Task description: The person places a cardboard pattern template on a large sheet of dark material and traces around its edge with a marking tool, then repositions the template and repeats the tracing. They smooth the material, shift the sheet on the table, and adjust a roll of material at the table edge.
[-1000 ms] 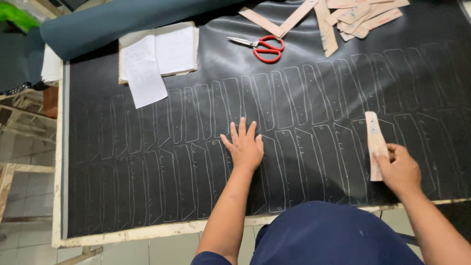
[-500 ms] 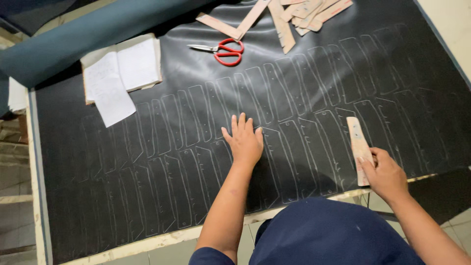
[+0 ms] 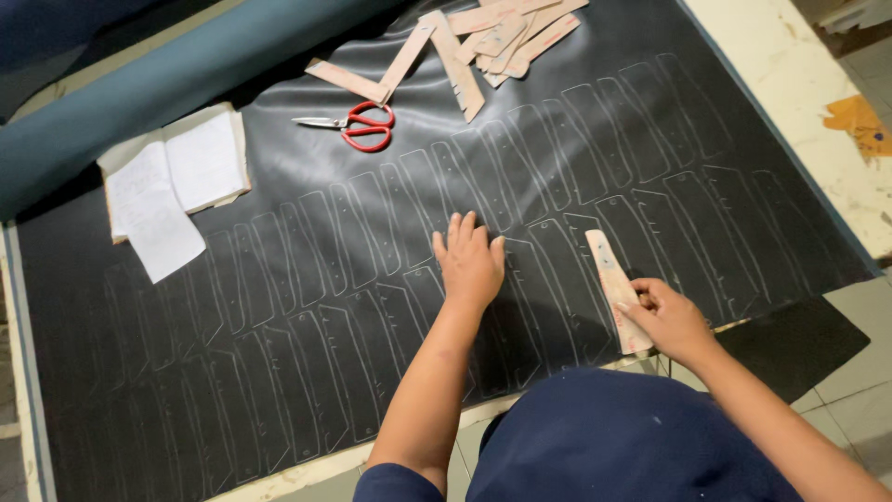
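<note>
The person wears a dark navy short-sleeved top (image 3: 613, 437), possibly a T-shirt, with both forearms bare and no gloves.

You have no package, label, sign or screen on this table. The nearest thing to printed matter is the open notebook (image 3: 186, 167), which lies to the left of the red-handled scissors (image 3: 358, 125), on the same dark sheet. It is a pale, cream-white rectangle, spread flat with two pages up. A loose white paper slip (image 3: 163, 237) overlaps its lower left corner and hangs down toward you from it, tilted a little. Faint handwriting covers the left page of the notebook; it is too small to make out. The right page, on the side nearer the scissors, looks nearly blank.
</note>
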Motion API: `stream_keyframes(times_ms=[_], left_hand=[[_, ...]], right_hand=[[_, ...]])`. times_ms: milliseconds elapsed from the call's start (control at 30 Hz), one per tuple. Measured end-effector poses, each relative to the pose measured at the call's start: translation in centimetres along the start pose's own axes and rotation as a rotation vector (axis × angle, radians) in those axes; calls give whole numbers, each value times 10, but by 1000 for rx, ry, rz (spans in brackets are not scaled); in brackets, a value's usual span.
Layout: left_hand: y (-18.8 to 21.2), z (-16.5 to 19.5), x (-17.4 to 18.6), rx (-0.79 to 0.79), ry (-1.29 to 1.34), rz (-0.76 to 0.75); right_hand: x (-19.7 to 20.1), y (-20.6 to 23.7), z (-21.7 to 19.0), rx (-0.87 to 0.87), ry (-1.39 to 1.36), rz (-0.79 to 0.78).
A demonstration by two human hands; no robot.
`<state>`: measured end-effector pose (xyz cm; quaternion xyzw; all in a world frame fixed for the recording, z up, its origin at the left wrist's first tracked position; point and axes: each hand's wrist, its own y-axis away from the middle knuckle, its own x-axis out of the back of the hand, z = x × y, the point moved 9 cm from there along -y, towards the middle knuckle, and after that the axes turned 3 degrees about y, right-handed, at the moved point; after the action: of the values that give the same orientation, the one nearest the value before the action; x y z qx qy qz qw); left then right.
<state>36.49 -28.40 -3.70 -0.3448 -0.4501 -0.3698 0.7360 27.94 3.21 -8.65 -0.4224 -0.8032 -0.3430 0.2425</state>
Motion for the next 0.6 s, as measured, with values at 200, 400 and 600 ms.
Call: stream_keyframes(times_ms=[200, 400, 600], left_hand=[[-13, 61, -23, -120, 132, -101], [-4, 84, -38, -90, 42, -175], [-1, 90, -40, -94, 6, -142]], right_hand=[[8, 0, -1, 11, 15, -76], [12, -4, -7, 40, 42, -171], [40, -34, -63, 363, 303, 83]])
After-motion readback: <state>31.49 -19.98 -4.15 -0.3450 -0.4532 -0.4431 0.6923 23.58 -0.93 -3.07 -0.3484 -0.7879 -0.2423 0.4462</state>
